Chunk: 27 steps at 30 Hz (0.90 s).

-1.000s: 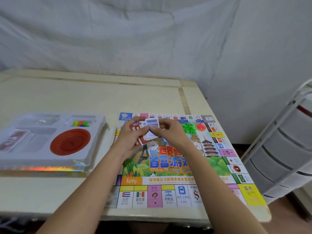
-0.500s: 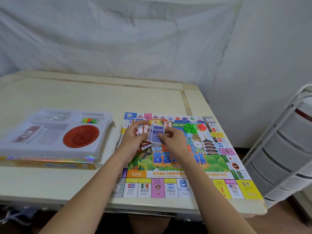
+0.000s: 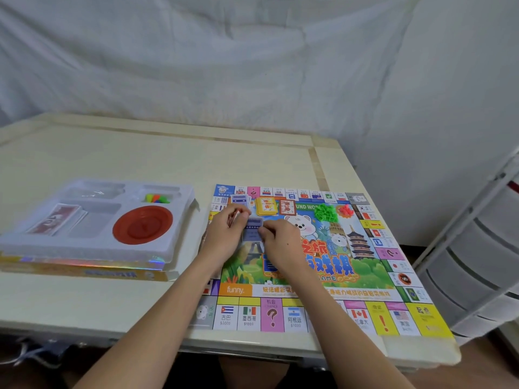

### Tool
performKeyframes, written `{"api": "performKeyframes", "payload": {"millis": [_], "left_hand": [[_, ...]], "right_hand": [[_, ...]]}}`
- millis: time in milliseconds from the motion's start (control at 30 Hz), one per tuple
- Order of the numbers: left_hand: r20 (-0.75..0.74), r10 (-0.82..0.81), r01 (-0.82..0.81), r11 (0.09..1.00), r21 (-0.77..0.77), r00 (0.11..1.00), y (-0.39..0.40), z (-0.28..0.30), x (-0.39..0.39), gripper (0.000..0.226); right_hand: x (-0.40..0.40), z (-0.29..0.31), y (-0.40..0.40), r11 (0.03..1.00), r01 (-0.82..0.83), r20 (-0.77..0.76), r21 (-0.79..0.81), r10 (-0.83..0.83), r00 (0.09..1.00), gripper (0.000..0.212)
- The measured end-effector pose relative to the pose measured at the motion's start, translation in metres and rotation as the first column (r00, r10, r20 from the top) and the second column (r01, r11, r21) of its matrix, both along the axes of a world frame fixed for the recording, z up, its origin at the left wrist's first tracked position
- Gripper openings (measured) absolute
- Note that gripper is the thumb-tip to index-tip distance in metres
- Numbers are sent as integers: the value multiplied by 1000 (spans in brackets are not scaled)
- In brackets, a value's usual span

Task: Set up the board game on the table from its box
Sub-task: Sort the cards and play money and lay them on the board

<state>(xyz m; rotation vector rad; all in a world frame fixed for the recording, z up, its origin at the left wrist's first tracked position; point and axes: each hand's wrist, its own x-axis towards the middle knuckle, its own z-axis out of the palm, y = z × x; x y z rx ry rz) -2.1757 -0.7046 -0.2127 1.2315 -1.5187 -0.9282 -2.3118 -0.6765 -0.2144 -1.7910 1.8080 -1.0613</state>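
Observation:
The colourful game board [image 3: 365,279] lies flat at the table's right. Over its left part my left hand [image 3: 224,237] grips a small stack of cards, their red edges showing. My right hand [image 3: 278,242] pinches a blue-backed card [image 3: 252,230] held between both hands. On the board's far edge lie a blue card pile [image 3: 239,200], a yellow card deck [image 3: 266,206], a red-bordered deck [image 3: 287,206], green houses [image 3: 325,212] and red pieces [image 3: 346,210]. The box [image 3: 84,272] with its white plastic tray [image 3: 179,217] sits to the left.
In the tray lie a red dish [image 3: 142,224], paper money [image 3: 56,219] and small coloured pawns [image 3: 156,198]. A white drawer rack [image 3: 477,262] stands close beyond the table's right edge. A white cloth hangs behind the table [image 3: 140,155].
My hands have moved slightly nearer and lower over the board with the cards. The yellow and red-bordered decks behind them are now uncovered, and the camera has shifted.

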Motion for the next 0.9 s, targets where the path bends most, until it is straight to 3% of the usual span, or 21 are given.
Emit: {"api": "performKeyframes", "payload": {"millis": [67,167,267,367,533,667,767,900], "left_hand": [[-45,19,-18,1000,12,999,-2,-1,2,16],[-252,120,-102,991,80,960,-11,4,5,20],[-460,294,-226,954,198,838,-31,17,10,20],[-586,346,-240,937,253,733,-52,26,12,22],[-640,346,-221,937,269,686,-72,27,11,23],[-672,354,-205,934,294,650,-76,26,12,22],[-710,356,-181,933,312,608,-75,28,14,20],[-771,335,-86,934,346,541,-72,34,13,13]], "right_hand": [[1,1,-3,1000,-15,13,23,15,1000,37],[0,11,-17,999,-5,61,44,2,998,27],[-2,28,-43,998,46,114,46,-51,992,19],[-1,40,-78,992,86,115,96,-97,989,14],[9,49,-128,973,101,-125,208,-76,989,20],[21,43,-144,950,135,-405,282,-9,914,16],[26,35,-144,937,156,-428,312,-8,904,7],[28,30,-140,949,142,-388,280,-23,922,16]]}}
